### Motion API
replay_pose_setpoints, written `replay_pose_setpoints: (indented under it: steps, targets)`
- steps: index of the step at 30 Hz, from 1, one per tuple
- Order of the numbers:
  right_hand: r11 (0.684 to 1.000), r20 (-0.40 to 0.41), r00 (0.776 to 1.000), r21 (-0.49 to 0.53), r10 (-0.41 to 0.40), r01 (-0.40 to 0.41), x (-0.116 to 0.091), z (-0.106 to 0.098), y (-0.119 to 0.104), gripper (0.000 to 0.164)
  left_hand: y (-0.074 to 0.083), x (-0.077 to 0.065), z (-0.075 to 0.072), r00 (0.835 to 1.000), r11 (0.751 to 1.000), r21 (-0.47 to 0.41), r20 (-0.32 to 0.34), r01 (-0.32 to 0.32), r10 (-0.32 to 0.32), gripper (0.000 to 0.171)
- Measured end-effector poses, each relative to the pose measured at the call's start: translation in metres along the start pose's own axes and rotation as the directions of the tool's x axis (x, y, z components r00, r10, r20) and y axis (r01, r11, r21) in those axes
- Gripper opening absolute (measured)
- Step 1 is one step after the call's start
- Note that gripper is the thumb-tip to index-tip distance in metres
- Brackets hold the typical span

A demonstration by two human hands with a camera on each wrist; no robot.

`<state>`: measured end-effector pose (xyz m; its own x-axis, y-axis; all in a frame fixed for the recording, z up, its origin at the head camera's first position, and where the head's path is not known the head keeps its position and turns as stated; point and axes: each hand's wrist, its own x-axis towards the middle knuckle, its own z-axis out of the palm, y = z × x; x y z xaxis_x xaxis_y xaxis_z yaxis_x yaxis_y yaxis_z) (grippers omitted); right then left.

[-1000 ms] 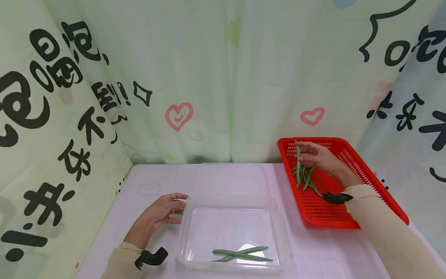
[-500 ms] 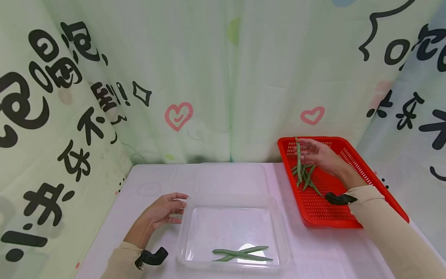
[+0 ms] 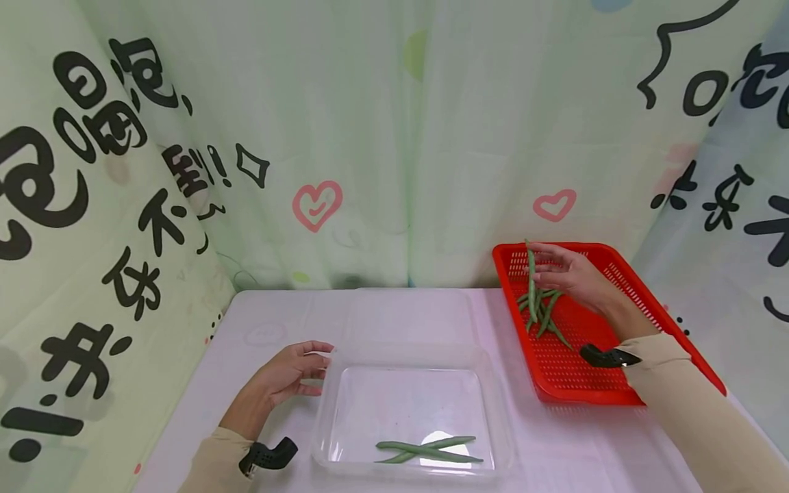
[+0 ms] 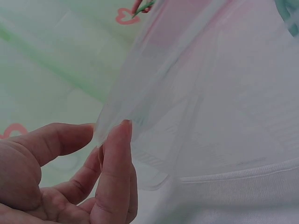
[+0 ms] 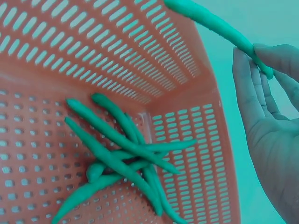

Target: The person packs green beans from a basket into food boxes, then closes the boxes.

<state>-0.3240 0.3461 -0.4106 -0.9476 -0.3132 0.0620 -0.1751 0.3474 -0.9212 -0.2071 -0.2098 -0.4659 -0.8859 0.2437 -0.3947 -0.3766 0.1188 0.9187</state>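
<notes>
Out over the red basket [image 3: 592, 383], my right hand [image 3: 576, 277] pinches one green bean [image 3: 531, 291] near its end, between thumb and fingertips. The right wrist view shows this bean [image 5: 215, 23] raised beside the basket's rim, apart from a loose pile of green beans [image 5: 117, 158] inside. My left hand [image 3: 290, 373] lies at the left side of a clear plastic container [image 3: 401, 404], its fingers loosely extended and the tips right at the rim. Two green beans [image 3: 428, 450] cross each other on the container's floor, near its front wall.
A pale cloth covers the table [image 3: 290, 311], and the basket stands at its right side. Printed curtains [image 3: 370, 137] hang behind and on both sides. Each wrist carries a black camera mount [image 3: 271, 453].
My right hand keeps its pinch on the bean and has shifted very slightly to the right, the bean coming along. The left hand, the container and its two beans stay as they were.
</notes>
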Motion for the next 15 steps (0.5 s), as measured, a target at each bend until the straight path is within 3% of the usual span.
replay_pose_setpoints:
  steps: [15]
  targets:
    - [1.000,0.008,1.000,-0.008,-0.023,0.023,-0.008,0.011,-0.022,0.066,0.000,-0.001,0.000,1.000,1.000,0.000,-0.003,-0.003,0.003,0.045]
